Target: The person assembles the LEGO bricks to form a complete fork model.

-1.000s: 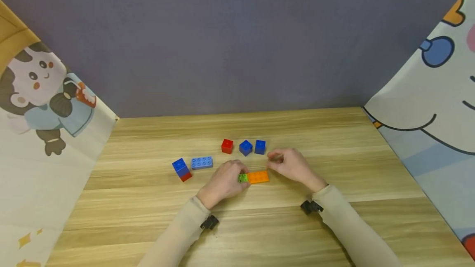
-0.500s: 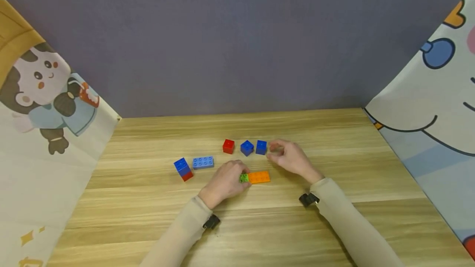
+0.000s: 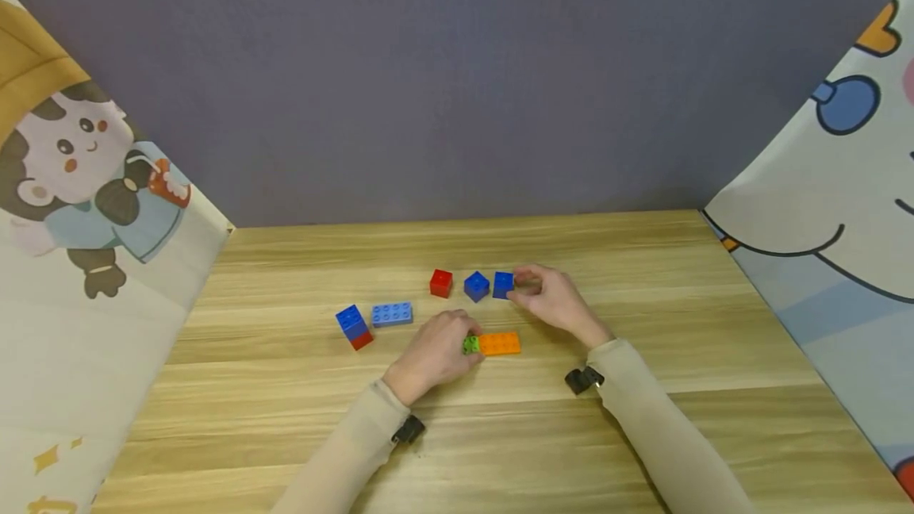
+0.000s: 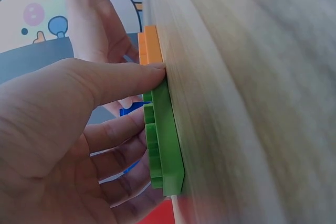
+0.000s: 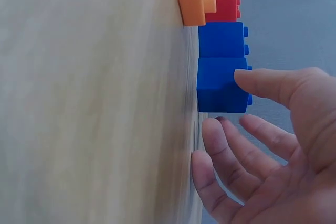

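My left hand holds a flat green brick on the tabletop, thumb along its near side and fingers over its far side. An orange brick lies end to end with the green one; whether they are joined I cannot tell. My right hand is beside the rightmost blue brick. In the right wrist view its thumb overlaps that brick, while the other fingers stand apart from it. Another blue brick and a red brick sit to the left in the same row.
A light blue brick lies left of my left hand. Farther left stands a stack with a dark blue brick on a red brick. A grey wall closes the back of the wooden table.
My right hand has moved away from the orange brick, up and slightly left, to the rightmost blue brick. My left hand keeps its hold on the green brick.
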`<state>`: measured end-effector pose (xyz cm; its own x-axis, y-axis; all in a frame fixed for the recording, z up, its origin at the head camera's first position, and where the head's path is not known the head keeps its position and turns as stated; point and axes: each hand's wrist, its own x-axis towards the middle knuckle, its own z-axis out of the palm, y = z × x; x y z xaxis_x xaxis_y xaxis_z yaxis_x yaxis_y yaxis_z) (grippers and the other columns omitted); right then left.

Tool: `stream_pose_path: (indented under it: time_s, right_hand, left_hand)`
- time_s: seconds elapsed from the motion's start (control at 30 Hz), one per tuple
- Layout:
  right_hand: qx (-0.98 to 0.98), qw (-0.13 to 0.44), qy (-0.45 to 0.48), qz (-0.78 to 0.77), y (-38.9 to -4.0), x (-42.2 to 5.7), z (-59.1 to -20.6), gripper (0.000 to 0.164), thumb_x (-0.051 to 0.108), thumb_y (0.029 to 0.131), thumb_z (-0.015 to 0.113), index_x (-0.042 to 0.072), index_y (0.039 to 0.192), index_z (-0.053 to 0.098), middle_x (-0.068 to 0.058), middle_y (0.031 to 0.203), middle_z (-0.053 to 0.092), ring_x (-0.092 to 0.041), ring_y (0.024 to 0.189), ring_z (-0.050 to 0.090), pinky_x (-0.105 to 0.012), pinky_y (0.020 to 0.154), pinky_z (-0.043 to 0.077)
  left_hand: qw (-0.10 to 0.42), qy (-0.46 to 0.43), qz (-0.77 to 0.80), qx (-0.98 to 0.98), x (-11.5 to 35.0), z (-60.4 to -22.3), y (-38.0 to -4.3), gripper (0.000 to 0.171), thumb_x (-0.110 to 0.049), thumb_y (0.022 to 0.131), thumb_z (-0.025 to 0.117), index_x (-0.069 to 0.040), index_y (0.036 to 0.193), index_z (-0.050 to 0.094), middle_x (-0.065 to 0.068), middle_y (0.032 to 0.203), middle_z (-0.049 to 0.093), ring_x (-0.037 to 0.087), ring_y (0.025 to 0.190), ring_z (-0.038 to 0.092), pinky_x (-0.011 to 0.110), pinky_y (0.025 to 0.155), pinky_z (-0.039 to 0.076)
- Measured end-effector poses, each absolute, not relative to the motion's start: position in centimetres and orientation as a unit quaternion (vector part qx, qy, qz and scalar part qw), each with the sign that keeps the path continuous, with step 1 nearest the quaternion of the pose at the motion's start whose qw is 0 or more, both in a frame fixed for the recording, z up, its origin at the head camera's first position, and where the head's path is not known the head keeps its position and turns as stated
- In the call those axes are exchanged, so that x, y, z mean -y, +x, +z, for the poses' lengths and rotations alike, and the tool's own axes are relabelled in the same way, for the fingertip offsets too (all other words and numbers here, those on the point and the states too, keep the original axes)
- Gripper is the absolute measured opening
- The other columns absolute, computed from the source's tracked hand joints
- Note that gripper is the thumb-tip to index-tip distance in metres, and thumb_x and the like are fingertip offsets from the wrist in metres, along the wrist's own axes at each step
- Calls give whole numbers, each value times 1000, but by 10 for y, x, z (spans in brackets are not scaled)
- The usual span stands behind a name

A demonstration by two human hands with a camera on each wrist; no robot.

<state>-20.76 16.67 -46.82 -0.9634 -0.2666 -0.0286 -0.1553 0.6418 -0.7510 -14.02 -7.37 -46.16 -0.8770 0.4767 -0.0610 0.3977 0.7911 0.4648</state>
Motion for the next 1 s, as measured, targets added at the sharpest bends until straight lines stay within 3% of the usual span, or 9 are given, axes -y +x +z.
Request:
stream_pose_path:
  time_s: [1.0]
  right_hand:
    - [-899,64,-127,-415,-211,-169,-472,45,27,99,76,9,140,67,-16,138,71,-35,110,73,-50,94,63]
  left_hand:
    - [83,237,229,-940,75,-463,-141,37,-28,91,85,-7,121,78,8,121,75,28,114,70,44,103,58]
